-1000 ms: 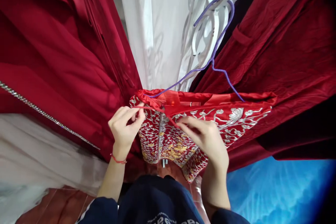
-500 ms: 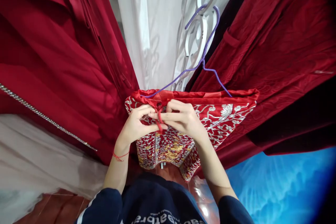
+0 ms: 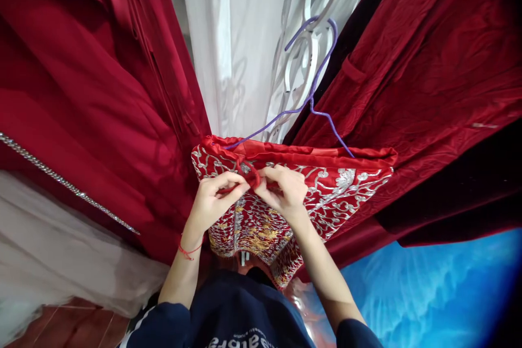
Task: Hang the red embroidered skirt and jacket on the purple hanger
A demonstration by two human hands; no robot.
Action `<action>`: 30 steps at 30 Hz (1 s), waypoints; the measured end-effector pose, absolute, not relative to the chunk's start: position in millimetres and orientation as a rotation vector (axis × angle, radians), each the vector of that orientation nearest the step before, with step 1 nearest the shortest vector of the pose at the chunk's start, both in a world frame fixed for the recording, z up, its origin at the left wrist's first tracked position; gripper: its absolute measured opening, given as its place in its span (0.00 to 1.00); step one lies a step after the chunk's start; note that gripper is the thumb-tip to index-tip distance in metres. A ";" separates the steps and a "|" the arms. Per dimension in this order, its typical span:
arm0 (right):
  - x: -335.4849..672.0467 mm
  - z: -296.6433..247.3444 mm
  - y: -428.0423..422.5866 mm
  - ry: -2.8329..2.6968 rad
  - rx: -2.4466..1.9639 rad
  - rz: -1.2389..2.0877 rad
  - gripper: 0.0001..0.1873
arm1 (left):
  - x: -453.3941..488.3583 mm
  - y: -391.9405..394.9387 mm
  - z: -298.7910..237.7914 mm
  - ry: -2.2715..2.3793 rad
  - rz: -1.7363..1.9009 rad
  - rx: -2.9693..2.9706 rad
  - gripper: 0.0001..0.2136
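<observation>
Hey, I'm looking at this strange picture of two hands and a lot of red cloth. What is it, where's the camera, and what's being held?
No machine here: a person wears a camera on the head, looking forward and down, so the two arms at the bottom are their own. The left hand and right hand meet, both pinching a thin red cord at the top edge of a red embroidered garment with silver and gold patterns. That garment hangs on a purple hanger. Around it, plain red gowns hang to the left, a dark red velvet garment to the right, a white curtain behind, and a blue surface below.
</observation>
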State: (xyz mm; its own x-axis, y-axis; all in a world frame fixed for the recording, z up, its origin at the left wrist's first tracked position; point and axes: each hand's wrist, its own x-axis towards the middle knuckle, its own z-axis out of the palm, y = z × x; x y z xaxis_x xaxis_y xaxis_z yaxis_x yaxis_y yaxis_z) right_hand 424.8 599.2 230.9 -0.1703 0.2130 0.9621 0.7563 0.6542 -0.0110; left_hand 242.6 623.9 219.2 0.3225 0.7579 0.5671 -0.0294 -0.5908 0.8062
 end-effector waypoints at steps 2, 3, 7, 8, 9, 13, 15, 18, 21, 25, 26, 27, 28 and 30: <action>424.3 229.5 598.3 -1.710 -0.779 -0.558 0.07 | 246.3 623.4 217.3 0.659 1.339 1.848 0.06; 424.8 230.2 598.4 -1.736 -0.769 -0.525 0.08 | 247.2 623.9 216.5 0.665 1.358 1.820 0.06; 431.0 236.9 604.1 -1.913 -0.736 -0.299 0.09 | 243.4 626.8 216.3 0.717 1.404 1.761 0.09; 432.5 239.0 606.2 -1.943 -0.725 -0.242 0.09 | 241.6 627.4 217.4 0.729 1.408 1.782 0.09; 433.8 241.2 608.1 -1.961 -0.714 -0.188 0.10 | 239.9 628.0 218.9 0.738 1.406 1.814 0.08; 435.6 250.6 611.4 -2.034 -0.704 -0.042 0.11 | 238.5 630.9 227.1 0.758 1.356 1.992 0.08; 436.1 255.5 608.4 -2.081 -0.733 -0.024 0.12 | 240.2 632.4 231.1 0.823 1.347 2.110 0.08; 440.6 263.8 596.4 -2.062 -0.873 -0.010 0.13 | 242.4 632.9 236.1 0.987 1.428 2.248 0.09; 452.3 271.7 581.0 -2.028 -1.150 0.041 0.11 | 241.3 632.3 239.0 1.093 1.470 2.343 0.11; 469.4 272.2 578.0 -2.262 -1.074 0.492 0.08 | 234.6 633.7 237.7 0.980 1.322 2.402 0.07; 471.3 269.7 581.1 -2.267 -0.958 0.632 0.09 | 232.7 634.3 237.0 0.933 1.293 2.388 0.06; 471.8 266.6 584.9 -2.218 -0.865 0.723 0.11 | 231.1 634.8 236.4 0.888 1.275 2.366 0.06; 470.7 263.0 588.8 -2.125 -0.820 0.749 0.12 | 230.0 635.1 236.2 0.845 1.271 2.335 0.07; 465.1 256.6 595.0 -1.917 -0.852 0.635 0.14 | 229.6 635.4 236.9 0.769 1.279 2.263 0.09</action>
State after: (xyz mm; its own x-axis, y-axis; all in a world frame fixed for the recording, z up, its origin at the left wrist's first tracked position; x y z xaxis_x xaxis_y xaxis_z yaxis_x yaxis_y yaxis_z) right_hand 465.1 595.0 256.6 -0.3428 0.7733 0.5334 0.3020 0.6284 -0.7169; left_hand 229.6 635.4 236.9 0.4212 0.6491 0.6335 0.2550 -0.7550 0.6041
